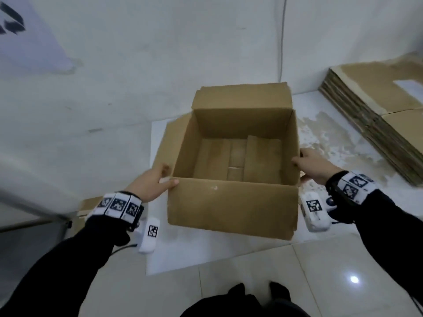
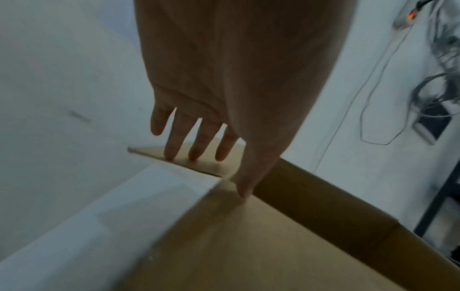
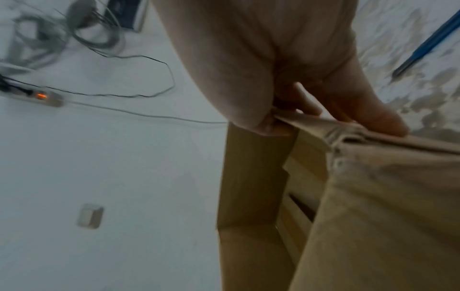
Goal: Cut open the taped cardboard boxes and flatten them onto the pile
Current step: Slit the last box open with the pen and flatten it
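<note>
Cardboard, plain brown, makes up the open box (image 1: 231,202) that stands on a white sheet (image 1: 206,252) laid over the pale tiled floor (image 1: 320,271), its four top flaps turned outward and its inside bare down to the folded bottom flaps. Behind it the far flap rises against the white wall (image 1: 137,65); the left flap spreads low over the sheet, and open floor lies in front of the near flap. To the right, well apart from the box, sits the pile of flattened boxes (image 1: 375,115), with a stained patch of floor between. Each hand takes one near corner. The left hand (image 1: 151,181) reaches in from the side with straight, spread fingers (image 2: 194,145) resting on the left flap, while its thumb lies along the top edge of the near wall. The right hand (image 1: 313,165) pinches the right wall's rim, thumb inside and fingers curled down the outside over the folded flap. Both dark sleeves slope down towards the box. A blue tool (image 3: 428,43) lies on the stained floor beyond the right hand; its kind cannot be told.
</note>
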`<state>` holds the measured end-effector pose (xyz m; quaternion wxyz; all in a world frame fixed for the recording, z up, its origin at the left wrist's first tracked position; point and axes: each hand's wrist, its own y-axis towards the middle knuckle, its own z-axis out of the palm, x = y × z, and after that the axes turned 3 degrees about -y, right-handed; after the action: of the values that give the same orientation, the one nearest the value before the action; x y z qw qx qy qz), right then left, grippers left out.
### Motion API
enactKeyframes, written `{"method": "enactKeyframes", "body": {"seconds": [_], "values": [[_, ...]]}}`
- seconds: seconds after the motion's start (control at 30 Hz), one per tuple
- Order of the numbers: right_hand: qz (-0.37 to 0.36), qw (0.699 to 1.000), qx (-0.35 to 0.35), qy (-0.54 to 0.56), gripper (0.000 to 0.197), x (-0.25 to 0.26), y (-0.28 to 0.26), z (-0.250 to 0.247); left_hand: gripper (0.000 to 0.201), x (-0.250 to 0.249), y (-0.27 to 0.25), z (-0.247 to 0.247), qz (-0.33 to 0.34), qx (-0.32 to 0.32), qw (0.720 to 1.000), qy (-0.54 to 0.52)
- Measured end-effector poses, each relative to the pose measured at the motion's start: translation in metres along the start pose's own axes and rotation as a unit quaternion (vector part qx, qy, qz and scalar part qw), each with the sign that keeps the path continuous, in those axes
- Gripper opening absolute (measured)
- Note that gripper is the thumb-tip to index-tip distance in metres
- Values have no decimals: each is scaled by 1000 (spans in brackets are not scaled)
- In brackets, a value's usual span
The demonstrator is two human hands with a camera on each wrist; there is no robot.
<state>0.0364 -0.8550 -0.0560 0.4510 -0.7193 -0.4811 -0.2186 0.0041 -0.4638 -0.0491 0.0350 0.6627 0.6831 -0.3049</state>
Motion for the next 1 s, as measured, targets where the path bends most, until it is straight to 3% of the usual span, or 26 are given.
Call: {"method": "enactKeyframes", "body": {"seconds": [0.1, 0.17, 0.23, 0.3, 0.4, 0.5, 0.6, 0.67, 0.7, 0.77, 0.83, 0.9, 1.0], "values": [[-38, 991, -101, 82, 28, -1, -14, 13, 60, -35, 18, -28, 89, -92, 991, 44], [-84, 977, -163, 109, 47, -7, -23, 40, 62, -83, 21, -37, 198, -149, 969, -1], [-123, 964, -217, 88, 65, -12, -34, 81, 69, -134, 25, -35, 280, -168, 944, -43], [-133, 959, -232, 94, 76, -17, -46, 125, 80, -178, 28, -26, 315, -150, 933, -89], [-159, 954, -230, 104, 91, -19, -59, 175, 97, -215, 34, -12, 286, -108, 946, -110], [-196, 951, -233, 50, 95, -27, -62, 190, 102, -216, 40, -7, 199, -86, 976, -26], [-221, 948, -208, 100, 58, -33, -67, 158, 102, -203, 44, -17, 164, -51, 983, 63], [-175, 945, -209, 181, 28, -36, -63, 121, 103, -193, 43, -28, 150, -31, 985, 78], [-135, 947, -203, 209, 23, -36, -56, 103, 103, -188, 41, -32, 144, -21, 986, 85], [-63, 959, -133, 242, 41, -33, -35, 72, 102, -176, 36, -37, 129, -1, 987, 92], [-34, 957, -17, 286, 68, -27, -17, 52, 101, -163, 29, -42, 109, 14, 990, 89], [-72, 939, 27, 334, 74, -12, -10, 40, 101, -150, 23, -47, 87, 26, 991, 96], [-205, 894, -20, 397, 54, 27, -13, 27, 109, -131, 10, -49, 61, 41, 994, 86]]}}
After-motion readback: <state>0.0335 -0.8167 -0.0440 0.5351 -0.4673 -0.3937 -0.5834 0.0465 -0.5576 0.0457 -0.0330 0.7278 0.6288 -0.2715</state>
